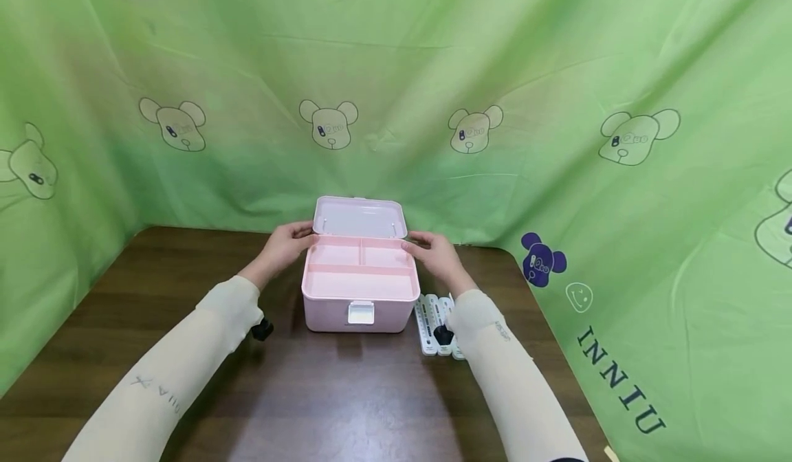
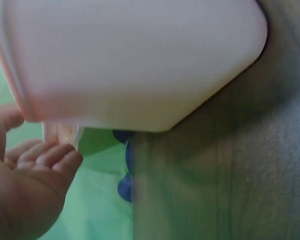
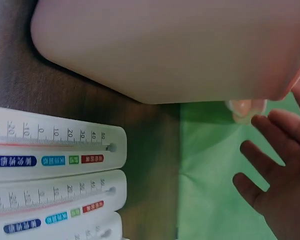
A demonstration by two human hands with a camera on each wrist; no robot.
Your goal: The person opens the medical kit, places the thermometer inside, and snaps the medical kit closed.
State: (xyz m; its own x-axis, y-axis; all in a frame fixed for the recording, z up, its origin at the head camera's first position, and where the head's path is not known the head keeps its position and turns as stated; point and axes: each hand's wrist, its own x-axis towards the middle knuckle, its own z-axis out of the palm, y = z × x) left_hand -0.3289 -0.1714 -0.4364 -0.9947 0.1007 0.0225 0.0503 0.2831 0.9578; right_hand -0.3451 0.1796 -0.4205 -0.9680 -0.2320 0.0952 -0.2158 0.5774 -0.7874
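A pink storage box (image 1: 361,314) stands on the table with its lid (image 1: 360,217) swung open at the back. Inside is a pink divided tray (image 1: 361,284) with one long front compartment and two smaller ones behind; a white latch (image 1: 361,313) is on the front. My left hand (image 1: 284,247) is at the back left corner, its thumb touching the rim and its fingers beside the lid's hinge side. At the back right corner, my right hand (image 1: 438,257) has its thumb on the rim. Its other fingers (image 3: 262,152) spread loosely behind the corner.
Several white thermometers (image 3: 55,145) lie side by side on the table, right of the box, partly hidden by my right forearm in the head view. The brown wooden table (image 1: 346,407) meets a green curtain (image 1: 396,49) printed with bear heads at its back and sides.
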